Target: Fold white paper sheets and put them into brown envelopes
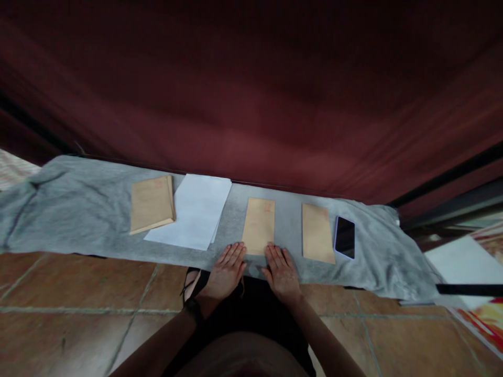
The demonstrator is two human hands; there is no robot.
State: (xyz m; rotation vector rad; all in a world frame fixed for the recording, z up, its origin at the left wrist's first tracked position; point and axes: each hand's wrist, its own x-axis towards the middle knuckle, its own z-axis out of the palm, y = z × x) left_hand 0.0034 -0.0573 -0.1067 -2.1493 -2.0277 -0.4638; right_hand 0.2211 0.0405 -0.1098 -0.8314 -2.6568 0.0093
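Note:
A brown paper envelope (258, 225) lies flat on the grey cloth, straight in front of me, with small reddish print near its top. My left hand (228, 269) rests palm down by its lower left corner, fingers stretched out. At the lower right corner, my right hand (282, 272) also lies flat, its fingertips touching the envelope's edge. Neither hand grips anything. Another brown envelope (317, 233) is to the right of my right hand. Left of my left hand are white paper sheets (200, 207), partly under a stack of brown envelopes (151, 204).
A grey cloth (94, 209) covers the long narrow surface. A phone (345, 237) with a dark screen lies right of the envelopes. Dark red fabric (251, 120) rises behind. On the far right are a white sheet (467, 262) and colourful printed paper (485, 324). Brown floor tiles (78, 288) show below.

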